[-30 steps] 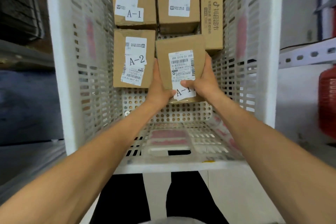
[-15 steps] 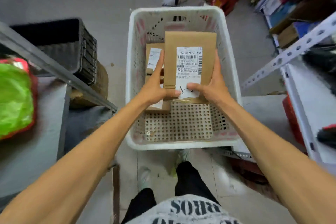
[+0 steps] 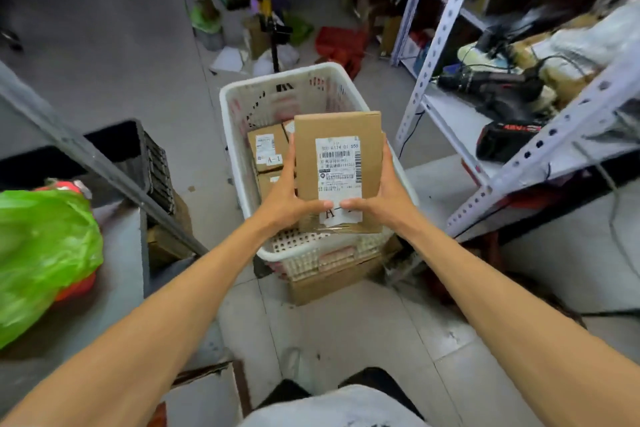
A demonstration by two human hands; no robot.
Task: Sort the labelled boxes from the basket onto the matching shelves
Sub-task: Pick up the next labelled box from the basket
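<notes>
Over the near end of the basket (image 3: 232, 135), the left hand (image 3: 284, 199) and right hand (image 3: 381, 199) each gripped one side of a box (image 3: 337, 125). The fingers were curled round its edges, and both thumbs pressed on the lower part of its label (image 3: 339, 163), partly covering a code that began with A. Inside the basket lay more boxes, one marked A-1 (image 3: 265, 139). The basket rested on a carton (image 3: 329, 282). A shelf (image 3: 448, 111) stood to the right, a green bag (image 3: 41, 253) to the left.

Pale grey-white top (image 3: 332, 407) at the lower edge, black trousers (image 3: 377, 383) just beyond it, two bare arms (image 3: 180, 302).
</notes>
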